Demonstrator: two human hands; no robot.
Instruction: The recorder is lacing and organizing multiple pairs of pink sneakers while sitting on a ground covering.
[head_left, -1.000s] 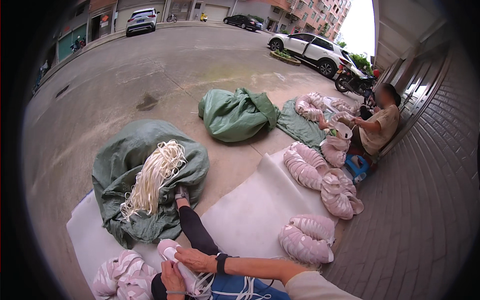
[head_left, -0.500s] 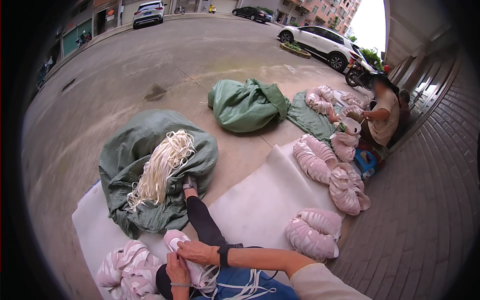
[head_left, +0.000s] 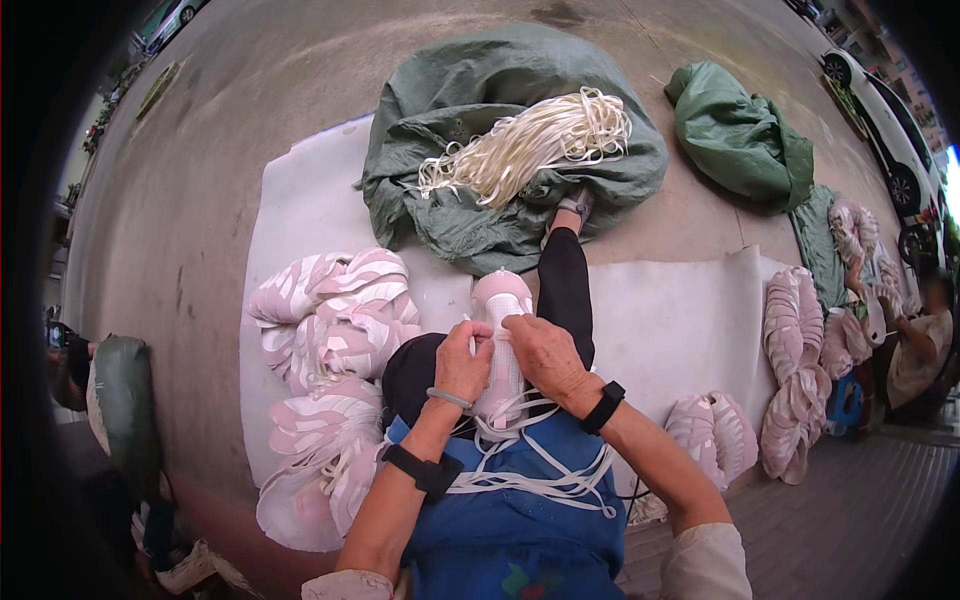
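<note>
A pink and white shoe upper (head_left: pixel 502 300) lies lengthwise over my lap, toe end away from me. My left hand (head_left: pixel 466 362) is closed at its left edge, thumb and fingers pinched on what looks like a white shoelace; the grip itself is partly hidden. On the upper's other edge, my right hand (head_left: pixel 545 357) is closed, fingertips pressed near the lace holes. Loose white shoelaces (head_left: pixel 530 482) trail from the upper's near end across my blue apron (head_left: pixel 520 540). A heap of cream laces (head_left: pixel 530 145) rests on a dark green sack (head_left: pixel 500 70) beyond my outstretched foot.
Stacked pink and white uppers (head_left: pixel 340 300) lie at my left, with more bundles (head_left: pixel 710 435) at right. A pale sheet (head_left: pixel 660 320) covers the ground under them. Another green sack (head_left: pixel 740 140) sits farther right. A seated person (head_left: pixel 920 350) handles uppers at the far right.
My view has swung down and to the right hand's side of the scene has shifted rightward. Both hands stay at the upper, and my right hand now sits along its right edge.
</note>
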